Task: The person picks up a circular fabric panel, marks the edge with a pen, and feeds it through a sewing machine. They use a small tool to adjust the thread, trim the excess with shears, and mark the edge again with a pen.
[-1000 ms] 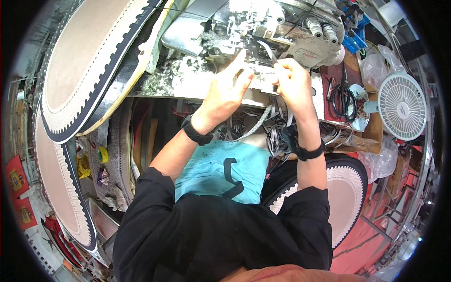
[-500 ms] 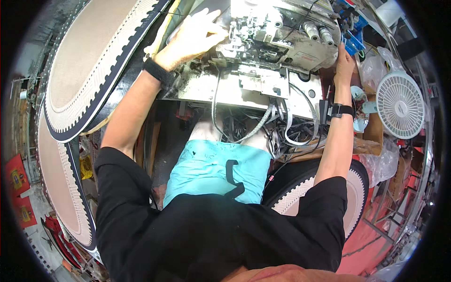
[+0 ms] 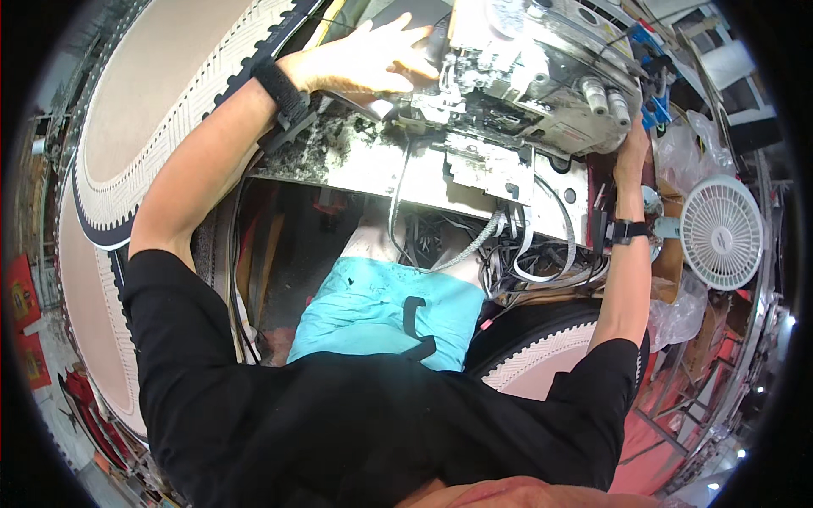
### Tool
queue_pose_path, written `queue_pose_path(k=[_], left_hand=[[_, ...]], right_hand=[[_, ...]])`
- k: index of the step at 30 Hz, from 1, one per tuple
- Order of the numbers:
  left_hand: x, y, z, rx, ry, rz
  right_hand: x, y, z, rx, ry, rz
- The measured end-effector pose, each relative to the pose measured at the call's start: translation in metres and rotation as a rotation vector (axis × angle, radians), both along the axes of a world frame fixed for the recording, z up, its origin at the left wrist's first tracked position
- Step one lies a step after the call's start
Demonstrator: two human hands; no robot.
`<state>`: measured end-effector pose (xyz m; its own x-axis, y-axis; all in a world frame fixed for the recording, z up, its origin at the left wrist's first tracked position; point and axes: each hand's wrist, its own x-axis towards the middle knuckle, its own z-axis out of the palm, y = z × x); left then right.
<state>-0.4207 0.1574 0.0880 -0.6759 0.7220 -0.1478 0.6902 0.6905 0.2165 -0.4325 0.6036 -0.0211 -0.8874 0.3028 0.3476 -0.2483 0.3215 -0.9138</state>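
Observation:
A grimy metal sewing machine (image 3: pixel 542 93) sits on a pale worktable (image 3: pixel 356 173) in front of me, brightly lit. My left hand (image 3: pixel 373 59) lies palm down just left of its needle area, fingers spread, with nothing seen in them. Beside that wrist, a large oval mat (image 3: pixel 144 118) with a beige middle, patterned white border and dark toothed edge hangs at the left. My right hand (image 3: pixel 632 152) reaches to the machine's right end. Its fingers are largely hidden there, so what they touch cannot be made out.
A white fan (image 3: pixel 721 233) stands at the right by a cardboard box (image 3: pixel 669 279) and clear plastic bags (image 3: pixel 682 313). Cables (image 3: pixel 542 254) hang tangled below the table. Another oval mat (image 3: pixel 542 360) lies low beside my right arm. Blue plastic parts (image 3: pixel 656 80) are behind my right hand.
The view has shifted, so machine and table appear farther right and lower. My left fingers are spread wider and that elbow has swung outward. My right hand stays at the machine's right end.

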Motion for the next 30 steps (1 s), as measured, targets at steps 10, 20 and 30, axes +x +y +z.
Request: queue_pose_path(k=[10,20,30], left_hand=[[-0.002,0.015,0.008,-0.118,-0.121,-0.073],[-0.001,0.015,-0.026,0.184,0.027,-0.004],[0.011,0.023,-0.021,0.133,0.454,-0.166]], right_hand=[[-0.031,0.019,0.044,-0.023,-0.729,0.167],[-0.018,0.041,0.027,0.617,-0.237,-0.129],[0.099,-0.032,0.070,-0.040,-0.223,-0.226]])
